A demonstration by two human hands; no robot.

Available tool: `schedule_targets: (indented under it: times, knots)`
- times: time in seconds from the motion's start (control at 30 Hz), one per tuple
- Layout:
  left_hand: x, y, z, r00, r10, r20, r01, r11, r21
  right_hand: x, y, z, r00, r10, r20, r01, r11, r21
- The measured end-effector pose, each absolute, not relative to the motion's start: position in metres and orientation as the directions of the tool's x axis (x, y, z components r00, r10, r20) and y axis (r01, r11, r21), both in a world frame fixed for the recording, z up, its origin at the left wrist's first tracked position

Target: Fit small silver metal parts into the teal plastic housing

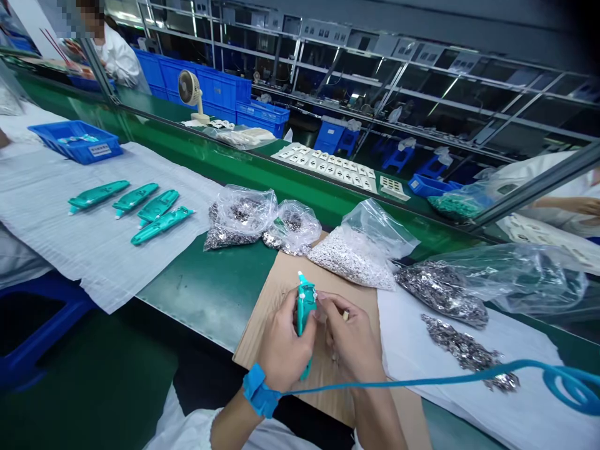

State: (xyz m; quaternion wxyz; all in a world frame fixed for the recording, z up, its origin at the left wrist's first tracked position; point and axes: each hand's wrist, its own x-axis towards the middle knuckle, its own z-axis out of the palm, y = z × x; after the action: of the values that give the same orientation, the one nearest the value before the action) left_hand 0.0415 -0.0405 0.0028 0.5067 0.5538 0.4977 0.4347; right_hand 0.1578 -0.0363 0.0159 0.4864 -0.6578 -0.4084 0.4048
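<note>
My left hand (pixel 282 342) is closed around a teal plastic tool housing (pixel 306 299), held upright with its white tip pointing away from me. Small white parts show on the housing's upper part. The fingertips of my right hand (pixel 355 340) are pinched together against its right side; whatever they hold is too small to name. A small pale yellowish piece (pixel 345 315) shows among those right fingers. Both hands are above a brown cardboard sheet (pixel 262 319). A blue wrist strap (pixel 260 390) circles my left wrist, and its cord (pixel 422 380) crosses over my right forearm.
Beyond the cardboard stand bags of metal parts (pixel 241 215) and a bag of small white parts (pixel 351 253). Loose metal pieces (pixel 462 347) lie at right. Several teal housings (pixel 98 195) and a blue tray (pixel 89 150) are at left. Co-workers sit nearby.
</note>
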Motion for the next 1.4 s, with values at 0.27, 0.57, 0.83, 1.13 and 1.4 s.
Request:
schedule_targets:
  times: [0.27,0.57,0.83,1.13,1.4]
  knots:
    - [0.042,-0.043,-0.002,0.129,0.992,-0.005,0.152,-0.015,0.988,0.156,-0.037,0.009,0.277,0.916,-0.291,-0.024,-0.296,-0.955]
    - [0.041,-0.045,0.005,0.154,0.988,0.011,0.225,-0.046,0.973,0.149,-0.039,0.012,0.364,0.922,-0.133,0.209,-0.22,-0.953]
    - [0.043,-0.048,0.008,0.147,0.989,0.036,0.318,-0.082,0.945,0.145,-0.041,0.017,0.476,0.88,-0.009,0.528,-0.294,-0.797]
    - [0.042,-0.05,0.007,0.158,0.985,0.064,0.314,-0.112,0.943,0.144,-0.038,0.016,0.478,0.878,-0.012,0.508,-0.288,-0.812]
    - [0.041,-0.047,0.011,0.119,0.993,-0.001,0.289,-0.033,0.957,0.145,-0.04,0.02,0.418,0.908,-0.022,0.468,-0.237,-0.851]
